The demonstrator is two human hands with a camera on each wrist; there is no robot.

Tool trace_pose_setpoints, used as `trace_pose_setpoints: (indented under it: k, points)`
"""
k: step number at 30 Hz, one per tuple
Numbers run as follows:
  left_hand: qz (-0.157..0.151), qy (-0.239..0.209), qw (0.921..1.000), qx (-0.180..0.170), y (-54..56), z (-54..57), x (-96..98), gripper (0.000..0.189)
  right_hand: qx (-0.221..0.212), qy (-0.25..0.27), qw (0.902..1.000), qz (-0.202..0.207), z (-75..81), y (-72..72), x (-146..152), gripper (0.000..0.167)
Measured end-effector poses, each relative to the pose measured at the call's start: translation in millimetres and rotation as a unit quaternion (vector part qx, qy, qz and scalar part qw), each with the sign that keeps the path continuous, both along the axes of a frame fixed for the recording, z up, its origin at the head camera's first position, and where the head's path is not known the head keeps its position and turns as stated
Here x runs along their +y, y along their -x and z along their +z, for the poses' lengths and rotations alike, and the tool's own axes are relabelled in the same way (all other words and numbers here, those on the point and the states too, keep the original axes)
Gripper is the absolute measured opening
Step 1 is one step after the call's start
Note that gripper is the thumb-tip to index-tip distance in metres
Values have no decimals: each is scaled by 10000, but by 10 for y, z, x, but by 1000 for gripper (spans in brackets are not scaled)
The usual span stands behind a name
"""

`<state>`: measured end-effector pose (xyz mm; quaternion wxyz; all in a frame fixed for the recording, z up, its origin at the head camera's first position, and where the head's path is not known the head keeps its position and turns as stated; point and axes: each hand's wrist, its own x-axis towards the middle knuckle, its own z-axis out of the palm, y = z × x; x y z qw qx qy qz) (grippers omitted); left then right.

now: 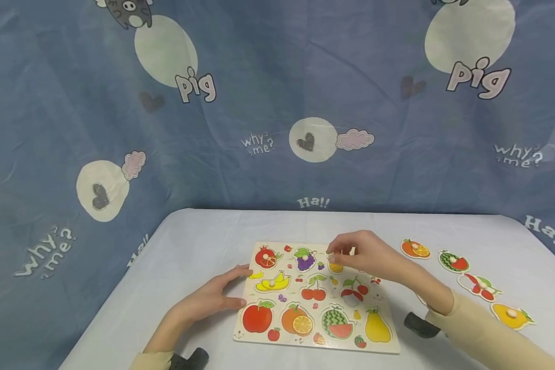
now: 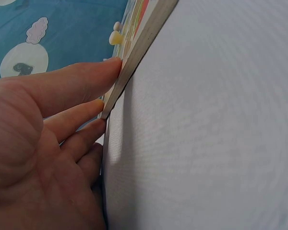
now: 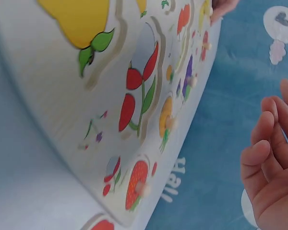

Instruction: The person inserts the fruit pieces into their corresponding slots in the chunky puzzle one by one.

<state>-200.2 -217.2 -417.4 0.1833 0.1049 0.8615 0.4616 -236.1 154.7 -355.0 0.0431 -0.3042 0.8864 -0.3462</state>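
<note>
A wooden fruit puzzle board (image 1: 316, 321) lies on the white table. My left hand (image 1: 213, 295) rests against its left edge, thumb and fingers extended, and in the left wrist view the thumb (image 2: 86, 81) touches the board's side. Over the back right part, my right hand (image 1: 365, 252) hovers with bent fingers above the pineapple piece (image 1: 336, 267). Nothing shows between those fingers (image 3: 264, 153) in the right wrist view. Knobbed pomegranate (image 1: 265, 258), grape (image 1: 304, 262), banana (image 1: 273, 281) and strawberry (image 3: 137, 184) pieces sit in their recesses. Other recesses, like the pear one (image 1: 377, 328), show printed fruit without knobs.
Loose on the table to the right are an orange piece (image 1: 415, 249), a watermelon piece (image 1: 454, 261), a red-and-green fruit piece (image 1: 479, 286) and a yellow pear piece (image 1: 511, 315). My right forearm partly covers another piece. A blue printed curtain (image 1: 268, 174) hangs behind the table.
</note>
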Motion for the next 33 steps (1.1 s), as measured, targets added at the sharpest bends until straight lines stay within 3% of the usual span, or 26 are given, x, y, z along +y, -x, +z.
trace_pose_setpoints:
  k: [15, 33]
  points:
    - [200, 202, 9996, -11, 2, -12, 22, 66, -236, -137, 9995, 133, 38, -123, 350, 18]
    - [181, 165, 9997, -25, -1, -26, 18, 66, -398, -242, 9989, 10, 89, -294, 721, 19]
